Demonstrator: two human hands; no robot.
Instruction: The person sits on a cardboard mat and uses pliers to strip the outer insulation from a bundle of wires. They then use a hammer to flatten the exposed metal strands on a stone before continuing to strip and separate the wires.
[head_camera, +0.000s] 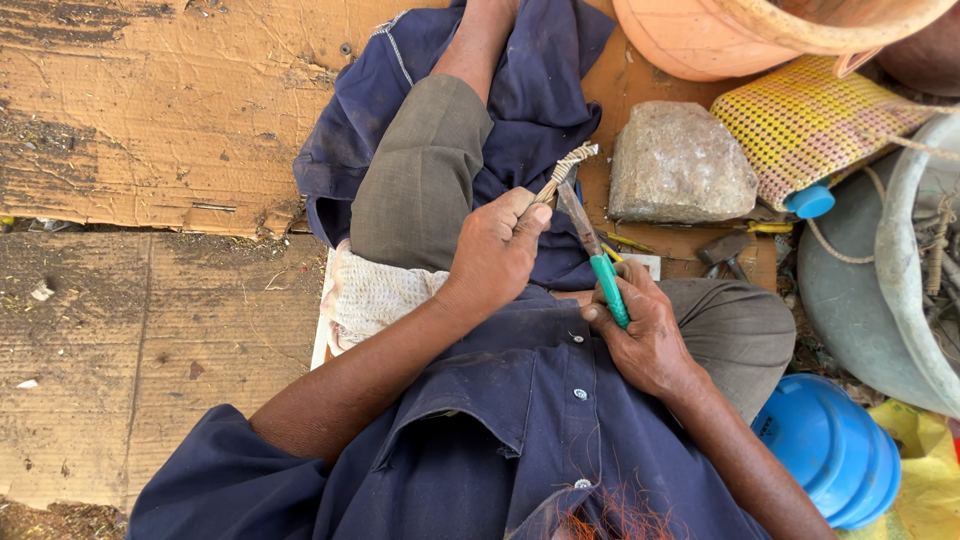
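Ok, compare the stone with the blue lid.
The stone is grey, rough and blocky; the blue lid is smooth, round and ridged. The stone lies ahead of the right hand, on cardboard; the lid sits beside the right forearm. Neither is touched by a hand.

Your left hand (495, 250) pinches a bound cane strip (567, 168) over your lap. Your right hand (645, 335) grips a green-handled knife (598, 255), blade against the strip. A grey stone (680, 165) sits just beyond, to the right.

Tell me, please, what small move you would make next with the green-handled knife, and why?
Probably draw the green-handled knife slowly along the thin bundle of pale cane strips. The right hand grips the handle, the blade lies against the strips, and the left hand pinches them just below.
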